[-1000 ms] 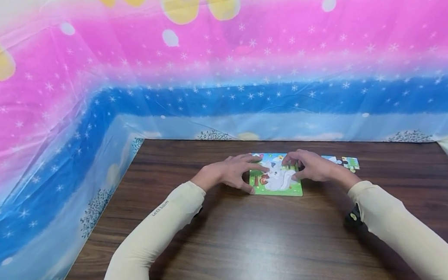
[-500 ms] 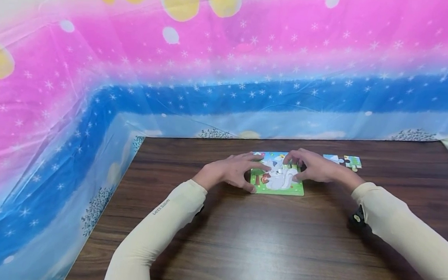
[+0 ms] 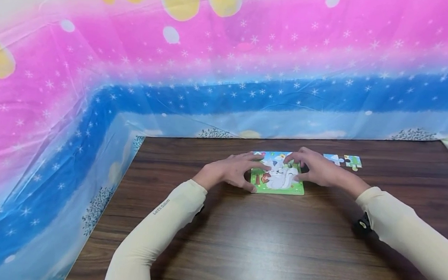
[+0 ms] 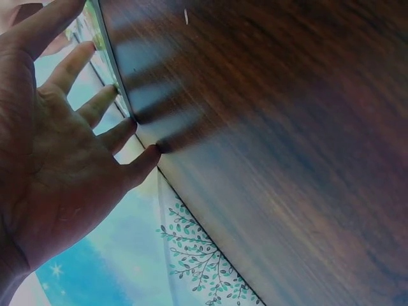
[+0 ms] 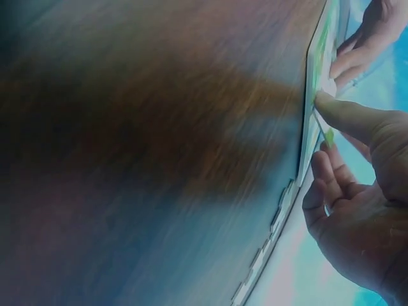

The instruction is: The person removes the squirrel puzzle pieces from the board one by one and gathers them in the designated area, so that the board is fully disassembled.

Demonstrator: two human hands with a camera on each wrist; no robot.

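Cream stretch-fabric sleeves (image 3: 139,238): covered both forearms, the left one printed with small dark lettering (image 3: 161,207); a black wrist device (image 3: 364,223) showed at the right cuff.
Dark brown wood-grain table (image 3: 248,246): spread under both arms, with a pale glare at its middle.
Left hand (image 3: 235,171): grasped nothing, fingers spread and nearly straight, thumb and fingertips along the left side of a flat rectangular puzzle board with a white cartoon animal on green and blue (image 3: 277,180). Only the left wrist view showed the little finger reaching past the board's corner, its tip meeting its own shadow.
Puzzle board: lay flat toward the table's far edge, between the hands.
Right hand (image 3: 315,169): pinched a small thin puzzle piece with a green edge (image 5: 328,136) between thumb and fingers. From the head, the fingers mostly hid it; the right wrist view showed it tilted above the board's surface.
Loose jigsaw pieces, blue, white and green (image 3: 353,161): lay right of the board, partly behind the right hand; the right wrist view showed their lobed edges side-on.
Pink, blue and white cloth backdrop (image 3: 213,70): hung behind the table, patterned with snowflakes and yellow shapes.
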